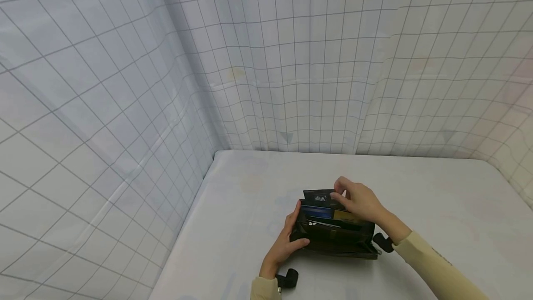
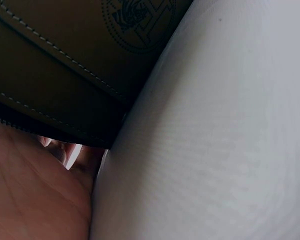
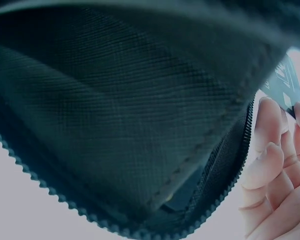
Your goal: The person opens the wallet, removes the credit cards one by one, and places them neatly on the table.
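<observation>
A dark zip wallet (image 1: 333, 240) stands unzipped on the white table, its compartments spread apart. My left hand (image 1: 285, 244) holds its left end, thumb at the front and fingers along the side. In the left wrist view the wallet's brown stitched outside (image 2: 65, 65) bears a round emblem, with my palm (image 2: 35, 185) against its zip edge. My right hand (image 1: 360, 200) pinches a black card (image 1: 316, 196) marked "Vip" at the wallet's back edge. A blue card (image 1: 318, 211) and a gold card (image 1: 345, 216) show in the slots. The right wrist view shows the zip teeth (image 3: 85, 217) and dark lining (image 3: 115, 100).
The white table (image 1: 437, 207) reaches out around the wallet. Grid-patterned white sheets (image 1: 291, 59) hang behind it and at both sides. A black wrist device (image 1: 288, 279) is by the left wrist, another (image 1: 383, 243) by the right.
</observation>
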